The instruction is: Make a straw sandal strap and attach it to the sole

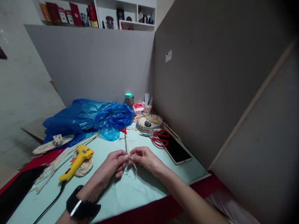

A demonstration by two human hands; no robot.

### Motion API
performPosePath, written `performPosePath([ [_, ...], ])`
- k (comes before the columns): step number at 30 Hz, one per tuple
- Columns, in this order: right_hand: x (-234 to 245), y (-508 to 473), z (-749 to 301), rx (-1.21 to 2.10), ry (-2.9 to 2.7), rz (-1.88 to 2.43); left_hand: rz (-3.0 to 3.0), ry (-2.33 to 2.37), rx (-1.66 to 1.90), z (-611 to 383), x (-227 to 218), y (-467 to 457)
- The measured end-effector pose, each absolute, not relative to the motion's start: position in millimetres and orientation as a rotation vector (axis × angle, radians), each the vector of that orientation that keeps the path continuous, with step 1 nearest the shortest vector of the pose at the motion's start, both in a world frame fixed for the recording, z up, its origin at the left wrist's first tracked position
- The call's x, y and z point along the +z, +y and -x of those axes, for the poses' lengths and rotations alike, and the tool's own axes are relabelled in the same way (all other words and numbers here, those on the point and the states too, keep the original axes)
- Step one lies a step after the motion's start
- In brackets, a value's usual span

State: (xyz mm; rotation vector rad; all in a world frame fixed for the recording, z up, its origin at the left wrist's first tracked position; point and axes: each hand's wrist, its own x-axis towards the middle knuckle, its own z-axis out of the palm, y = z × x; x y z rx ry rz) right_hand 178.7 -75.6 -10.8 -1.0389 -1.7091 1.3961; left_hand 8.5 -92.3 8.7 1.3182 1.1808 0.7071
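Both of my hands meet over the middle of the pale green table covering, pinching a thin braided straw cord [127, 144]. My left hand [116, 161] grips it between thumb and fingers from the left. From the right, my right hand [143, 158] pinches the same spot, its fingertips close to the left ones. The far end of the cord reaches a small red ornament [123, 131]. Loose straw ends hang below my fingertips. Just how the strands cross between the fingers is hidden.
A yellow glue gun [77, 162] lies on a woven straw disc [84, 167] at left, beside long straw strands [62, 158]. Red-handled scissors [160, 138] overlap a phone [176, 149] at right. Behind are a blue plastic bag [88, 115] and a woven basket [155, 119] with a thread spool [147, 123].
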Motion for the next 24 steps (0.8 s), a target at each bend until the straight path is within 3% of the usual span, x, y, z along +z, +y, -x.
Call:
performPosePath([
  [5, -7.5, -81.1, -176.4, 1.213, -1.796, 1.179, -1.329, 1.235, 0.668, -7.5, 3.7, -90.3],
  [14, 8.2, -104.0, -172.7, 0.587, -2.057, 1.219, -1.346, 1.352, 0.703, -9.8, -6.9, -91.1],
  [24, 6.0, -105.4, -172.4, 0.190, -2.380, 1.005, -1.252, 1.258, 0.750, -8.9, -3.8, -97.8],
])
